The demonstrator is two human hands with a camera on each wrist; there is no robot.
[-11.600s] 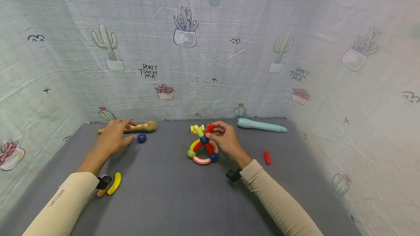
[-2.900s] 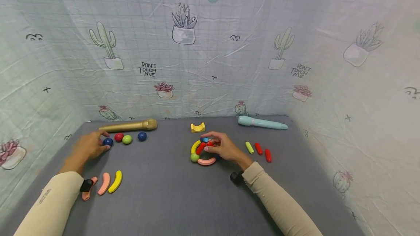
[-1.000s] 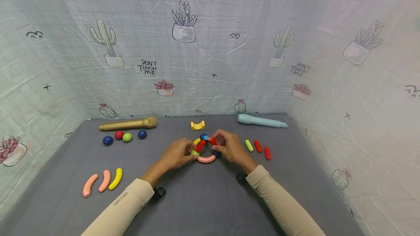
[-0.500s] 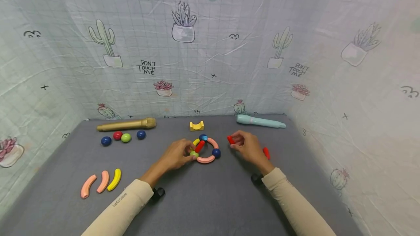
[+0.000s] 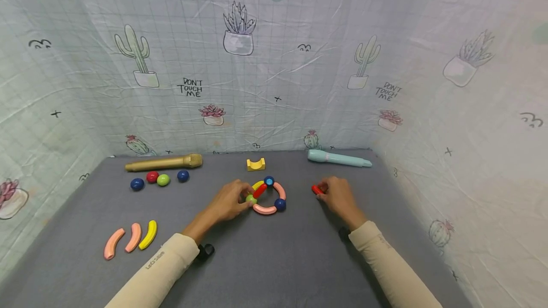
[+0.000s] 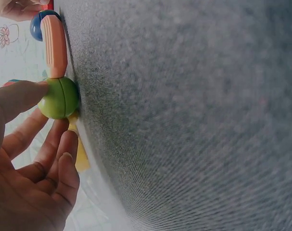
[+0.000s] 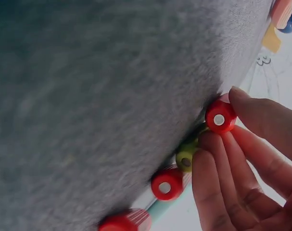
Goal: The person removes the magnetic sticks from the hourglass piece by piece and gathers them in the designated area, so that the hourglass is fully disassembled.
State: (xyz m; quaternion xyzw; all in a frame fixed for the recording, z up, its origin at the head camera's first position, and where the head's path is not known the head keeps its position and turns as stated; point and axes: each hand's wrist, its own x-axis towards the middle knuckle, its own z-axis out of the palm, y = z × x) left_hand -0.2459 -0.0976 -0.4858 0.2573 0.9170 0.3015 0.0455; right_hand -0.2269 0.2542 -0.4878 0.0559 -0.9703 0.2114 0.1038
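Observation:
My left hand pinches a green ball between thumb and fingers. That ball belongs to a ring lying on the grey cloth, with a yellow curved stick, pink curved sticks and blue balls. One straight red stick stands tilted up from the green ball. To the right of the ring, my right hand pinches another short red stick, low at the cloth. Beside it, in the right wrist view, lie a green stick and red sticks, which the hand hides in the head view.
A gold microphone lies back left, with blue, red and green balls before it. Loose curved sticks lie front left. A yellow block stands behind the ring; a teal microphone lies back right.
The upright frame of earlier is down to a flat ring with one tilted stick. My left hand came from the left-hand balls to the green ball; my right took a red stick off rightward.

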